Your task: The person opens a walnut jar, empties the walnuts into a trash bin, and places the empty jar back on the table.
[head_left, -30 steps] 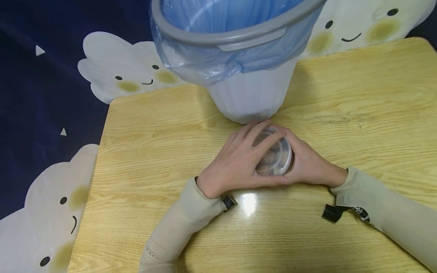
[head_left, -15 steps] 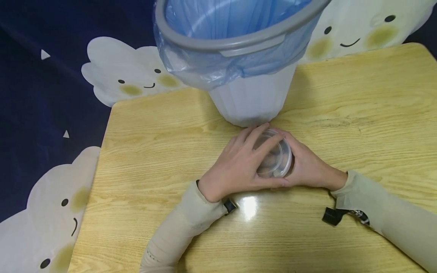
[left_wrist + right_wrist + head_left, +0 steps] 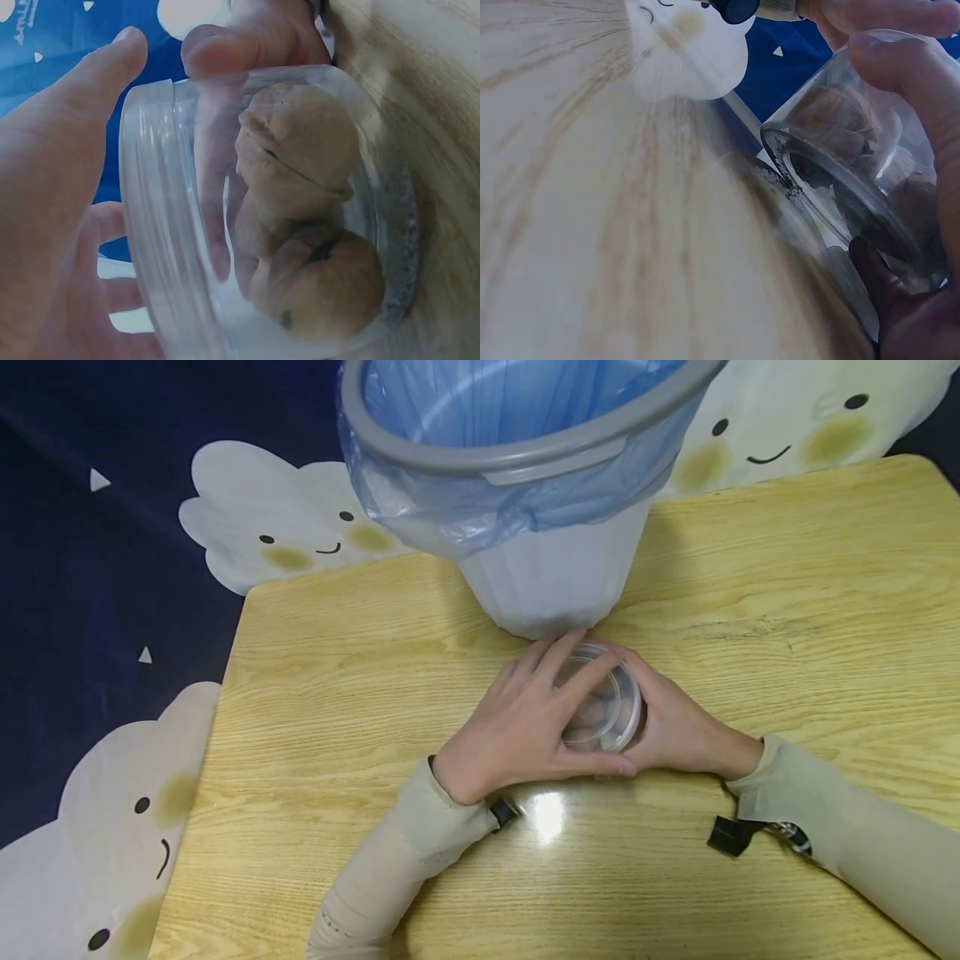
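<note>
A clear round plastic jar with a clear lid stands in front of the bin, several walnuts inside it. The right hand grips the jar's side, and in the right wrist view its thumb and fingers reach around the wall. Over the lid lies the left hand, fingers spread and fairly straight across the top. The left thumb extends along the near side; the left wrist view shows it apart from the lid. Whether the jar's base rests fully on the table cannot be made out.
A white bin with a grey rim and blue liner bag stands right behind the jar on the wooden table. A dark blue cloth printed with smiling clouds lies beyond the table's left and far edges.
The head view has shifted slightly. The left thumb lifts a little from the jar's near side; both hands otherwise keep their place around the jar.
</note>
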Motion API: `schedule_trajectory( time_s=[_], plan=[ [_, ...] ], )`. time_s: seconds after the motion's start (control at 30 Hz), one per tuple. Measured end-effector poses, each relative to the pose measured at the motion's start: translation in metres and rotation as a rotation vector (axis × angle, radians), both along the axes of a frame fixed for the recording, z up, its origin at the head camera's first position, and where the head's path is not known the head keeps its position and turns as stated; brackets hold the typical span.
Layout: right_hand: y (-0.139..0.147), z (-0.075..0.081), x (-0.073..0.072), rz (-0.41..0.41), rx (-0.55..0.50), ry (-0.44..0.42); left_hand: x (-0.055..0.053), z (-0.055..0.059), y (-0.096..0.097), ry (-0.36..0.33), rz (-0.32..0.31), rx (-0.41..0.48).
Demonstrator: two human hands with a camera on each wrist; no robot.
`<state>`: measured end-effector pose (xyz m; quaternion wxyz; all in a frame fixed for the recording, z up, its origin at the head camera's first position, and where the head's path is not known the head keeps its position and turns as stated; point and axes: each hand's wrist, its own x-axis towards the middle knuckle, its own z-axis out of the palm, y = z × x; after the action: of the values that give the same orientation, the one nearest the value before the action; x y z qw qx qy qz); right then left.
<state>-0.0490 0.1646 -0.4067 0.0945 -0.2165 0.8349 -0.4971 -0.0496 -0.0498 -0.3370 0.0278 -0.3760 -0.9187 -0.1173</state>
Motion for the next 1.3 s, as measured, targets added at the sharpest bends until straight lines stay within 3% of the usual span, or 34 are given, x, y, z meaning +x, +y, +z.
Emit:
schedule_trajectory(
  time_s=[0.63,0.9,1.3],
  plan=[
    [0.0007,0.0017,0.0002,-0.008,0.024,-0.002,-0.0028,-0.001,0.0003,0.056,-0.055,0.01],
    [-0.0002,0.0008,-0.0006,-0.003,0.024,0.029,-0.0013,-0.0014,0.0006,0.1,-0.049,0.032],
    [-0.0005,0.0004,-0.0023,0.009,-0.008,0.02,-0.0011,-0.0023,0.0022,0.095,-0.017,0.03]
  ],
)
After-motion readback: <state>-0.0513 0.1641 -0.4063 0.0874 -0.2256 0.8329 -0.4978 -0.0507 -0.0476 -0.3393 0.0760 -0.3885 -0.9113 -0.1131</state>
